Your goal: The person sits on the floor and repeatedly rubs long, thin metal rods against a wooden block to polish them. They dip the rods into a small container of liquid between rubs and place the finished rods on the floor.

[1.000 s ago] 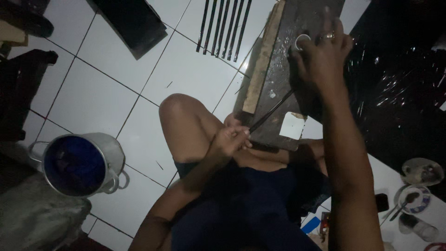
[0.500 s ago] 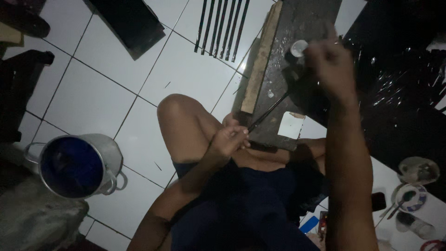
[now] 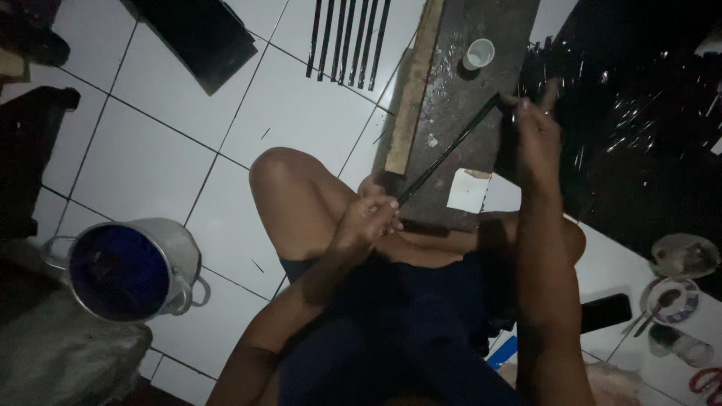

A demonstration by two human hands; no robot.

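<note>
Holding a thin black strip (image 3: 449,153) between both hands, we sit on the white tiled floor (image 3: 293,113) with knees drawn up. Our left hand (image 3: 368,218) is closed on the strip's near end, just above the left knee. Our right hand (image 3: 535,131) pinches the far end, fingers curled, out over the dark work board (image 3: 481,105). The strip runs slanted between them, taut, clear of the board as far as we can tell in the dim light.

Progress, as we judge it: a row of similar black strips (image 3: 347,37) lies side by side on the tiles beyond the board, which looks like finished or sorted stock. This one strip is in hand and not yet set with them. How many remain we cannot tell.

Pose: left forearm comes in from low left, wrist bent inward. Right arm is stretched nearly straight forward, hand raised above the board.

Nearby: a small white cup (image 3: 478,53) stands on the board's far end; a metal pot (image 3: 128,267) with a blue inside stands to our left.
</note>
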